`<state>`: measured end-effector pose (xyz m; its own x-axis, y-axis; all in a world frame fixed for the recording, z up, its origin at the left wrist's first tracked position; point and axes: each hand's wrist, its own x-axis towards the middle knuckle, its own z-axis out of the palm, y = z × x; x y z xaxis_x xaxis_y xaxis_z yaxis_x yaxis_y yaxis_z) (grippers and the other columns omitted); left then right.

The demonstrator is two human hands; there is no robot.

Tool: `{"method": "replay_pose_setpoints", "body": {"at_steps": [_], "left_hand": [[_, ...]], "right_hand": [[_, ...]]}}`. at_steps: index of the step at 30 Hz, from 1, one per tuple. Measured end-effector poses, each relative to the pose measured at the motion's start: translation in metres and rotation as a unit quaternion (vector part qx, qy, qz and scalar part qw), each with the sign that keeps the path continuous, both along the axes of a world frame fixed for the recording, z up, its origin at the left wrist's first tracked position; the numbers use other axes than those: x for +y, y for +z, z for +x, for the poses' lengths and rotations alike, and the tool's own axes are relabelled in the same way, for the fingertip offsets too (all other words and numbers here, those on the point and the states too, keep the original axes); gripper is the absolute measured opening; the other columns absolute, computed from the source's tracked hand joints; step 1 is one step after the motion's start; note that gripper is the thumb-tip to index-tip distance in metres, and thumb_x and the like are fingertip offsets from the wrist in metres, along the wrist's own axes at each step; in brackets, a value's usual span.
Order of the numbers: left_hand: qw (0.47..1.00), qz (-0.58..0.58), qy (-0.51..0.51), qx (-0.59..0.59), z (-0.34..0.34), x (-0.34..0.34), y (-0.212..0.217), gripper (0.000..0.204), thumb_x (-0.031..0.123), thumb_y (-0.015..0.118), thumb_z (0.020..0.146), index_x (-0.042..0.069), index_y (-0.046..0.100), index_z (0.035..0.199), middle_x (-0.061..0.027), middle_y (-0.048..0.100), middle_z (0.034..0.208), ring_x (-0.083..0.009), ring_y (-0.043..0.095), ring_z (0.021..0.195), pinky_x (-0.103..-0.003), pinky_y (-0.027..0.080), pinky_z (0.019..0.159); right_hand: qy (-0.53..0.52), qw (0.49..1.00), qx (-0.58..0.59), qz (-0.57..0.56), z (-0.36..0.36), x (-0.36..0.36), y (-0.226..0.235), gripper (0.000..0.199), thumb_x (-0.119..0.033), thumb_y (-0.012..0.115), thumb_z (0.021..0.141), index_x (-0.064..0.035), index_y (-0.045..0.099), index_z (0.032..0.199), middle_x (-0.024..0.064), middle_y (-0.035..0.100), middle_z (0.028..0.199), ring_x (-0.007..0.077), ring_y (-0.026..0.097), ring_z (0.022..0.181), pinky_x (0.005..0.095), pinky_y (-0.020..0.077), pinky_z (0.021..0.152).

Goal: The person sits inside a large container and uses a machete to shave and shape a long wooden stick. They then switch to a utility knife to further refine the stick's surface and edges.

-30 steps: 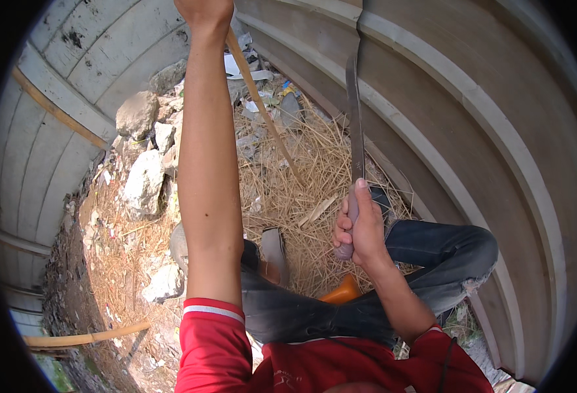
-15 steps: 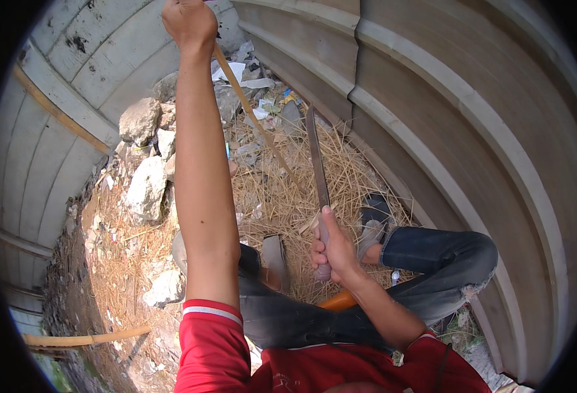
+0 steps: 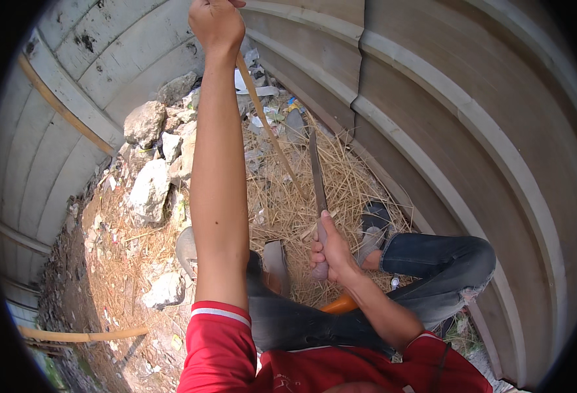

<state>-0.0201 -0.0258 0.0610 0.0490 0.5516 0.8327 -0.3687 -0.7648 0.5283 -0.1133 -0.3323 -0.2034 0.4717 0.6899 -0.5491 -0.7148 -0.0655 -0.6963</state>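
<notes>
Nearest the camera, one red shirt with a white sleeve band covers the person's chest, above dark jeans with one knee bent to the right. One orange object peeks out between the legs; what it is cannot be told. The right hand is clenched around the handle of one long knife, fingers wrapped fully about the grip, and the blade rises out of the top of the fist, pointing up and away over the straw. One dark sandal sits just right of that hand. Several pale rocks, at least five, lie heaped on the left. Farther off, the left hand is raised high and closed around the top of one thin bamboo strip, which slants down from the fist, its lower end close beside the blade. Concrete walls curve around it all.
</notes>
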Motion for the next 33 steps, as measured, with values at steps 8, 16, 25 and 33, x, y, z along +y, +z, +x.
{"method": "replay_pose_setpoints", "body": {"at_steps": [8,16,25,33], "left_hand": [[0.998,0.039,-0.028,0.046,-0.012,0.005,-0.002,0.073,0.062,0.035,0.105,0.002,0.064,0.077,-0.0116,0.069,0.07,-0.0191,0.067,0.066,-0.033,0.05,0.065],[0.995,0.029,-0.087,0.033,0.005,-0.018,0.003,0.08,0.063,0.027,0.106,0.0,0.065,0.076,-0.0129,0.07,0.069,-0.0211,0.068,0.065,-0.035,0.053,0.067],[0.994,0.076,-0.076,0.028,-0.005,-0.005,0.0,0.084,0.065,0.026,0.105,-0.001,0.068,0.076,-0.0149,0.071,0.069,-0.0223,0.068,0.065,-0.033,0.054,0.068],[0.997,0.028,-0.072,0.016,-0.017,0.002,-0.003,0.082,0.065,0.027,0.105,-0.002,0.067,0.08,-0.0155,0.07,0.069,-0.0213,0.068,0.065,-0.033,0.055,0.067]], "right_hand": [[-0.208,0.871,-0.244,0.372,0.084,-0.012,0.177,0.062,-0.069,0.039,0.101,-0.0095,0.045,0.082,0.0005,0.041,0.056,0.0101,0.038,0.04,0.028,0.0387,0.041],[0.082,0.985,-0.145,0.045,0.026,-0.022,0.017,0.058,-0.062,0.044,0.103,-0.009,0.047,0.079,0.0001,0.041,0.055,0.0102,0.04,0.04,0.0255,0.0368,0.039],[-0.224,0.832,-0.274,0.426,0.068,-0.018,0.18,0.063,-0.07,0.036,0.101,-0.0099,0.045,0.082,-0.0003,0.04,0.054,0.0098,0.035,0.038,0.0275,0.0369,0.04],[-0.037,0.979,0.162,-0.118,-0.013,-0.029,-0.058,0.046,-0.053,0.054,0.101,-0.0117,0.047,0.083,-0.0019,0.04,0.057,0.0093,0.04,0.044,0.0282,0.0374,0.042]]}}
